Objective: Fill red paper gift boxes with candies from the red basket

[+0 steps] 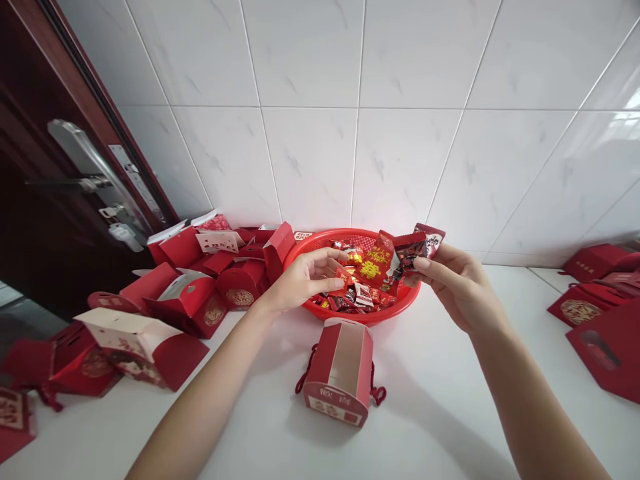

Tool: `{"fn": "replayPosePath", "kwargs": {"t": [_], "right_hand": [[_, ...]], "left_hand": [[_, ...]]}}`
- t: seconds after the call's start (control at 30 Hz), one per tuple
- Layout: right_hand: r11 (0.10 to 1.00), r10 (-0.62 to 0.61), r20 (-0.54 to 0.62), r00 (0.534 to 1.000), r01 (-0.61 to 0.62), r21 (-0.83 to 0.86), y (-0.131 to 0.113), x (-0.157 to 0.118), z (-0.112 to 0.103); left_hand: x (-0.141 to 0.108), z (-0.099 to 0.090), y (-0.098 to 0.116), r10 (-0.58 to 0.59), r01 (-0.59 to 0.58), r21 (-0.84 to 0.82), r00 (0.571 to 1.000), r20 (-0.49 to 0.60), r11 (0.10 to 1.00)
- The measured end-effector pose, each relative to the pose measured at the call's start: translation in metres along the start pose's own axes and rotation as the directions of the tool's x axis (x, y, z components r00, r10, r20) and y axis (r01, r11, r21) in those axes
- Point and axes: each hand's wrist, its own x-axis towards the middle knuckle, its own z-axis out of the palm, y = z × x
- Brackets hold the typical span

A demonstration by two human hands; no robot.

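Beyond the left hand (303, 279) and the right hand (457, 285) rises a wall of glossy white rectangular tiles (310, 160) with grey veining. Far left of the left hand stands a dark reddish-brown door (27, 107) with a curved silver metal handle (99, 159) and a bunch of silvery keys (123, 234). Beneath both hands spreads a smooth white tabletop (420, 407).

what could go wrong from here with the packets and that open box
The right hand pinches several packets near their ends, so one might slip loose. The open red box sits between the left forearm and right forearm, so a stray arm movement could knock it.
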Motion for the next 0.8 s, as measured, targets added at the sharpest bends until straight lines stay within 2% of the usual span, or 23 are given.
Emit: {"fn": "replayPosePath", "kwargs": {"t": [0.13,0.2,0.27,0.37,0.5,0.63,0.7,0.8], "right_hand": [[0.998,0.001,0.04,0.999,0.001,-0.069,-0.008,-0.004,0.0],[0.996,0.018,0.079,0.997,-0.011,-0.084,-0.014,-0.007,0.001],[0.996,0.025,0.125,0.992,-0.015,-0.086,-0.019,-0.01,0.003],[0.996,0.038,0.208,0.977,-0.02,-0.087,-0.024,-0.014,0.006],[0.993,0.035,0.246,0.969,-0.006,-0.117,-0.028,-0.021,0.014],[0.988,0.021,0.229,0.973,0.015,-0.156,-0.031,-0.029,0.022],[0.986,0.011,0.219,0.976,0.026,-0.166,-0.031,-0.033,0.026],[0.984,0.001,0.202,0.979,0.035,-0.177,-0.029,-0.038,0.032]], "left_hand": [[-0.005,-0.002,0.013,0.014,-0.015,0.044,1.0,0.02,0.999],[-0.01,-0.006,0.024,0.001,-0.006,0.076,0.997,0.072,0.997],[-0.017,-0.011,0.038,-0.056,0.029,0.163,0.985,0.162,0.986],[-0.029,-0.011,0.055,-0.207,0.089,0.38,0.937,0.283,0.921],[-0.042,0.006,0.064,-0.325,0.073,0.602,0.89,0.321,0.795],[-0.046,0.025,0.067,-0.362,0.019,0.657,0.846,0.391,0.754],[-0.048,0.029,0.069,-0.387,0.031,0.671,0.836,0.388,0.741],[-0.05,0.029,0.071,-0.456,0.096,0.748,0.84,0.293,0.657]]}}
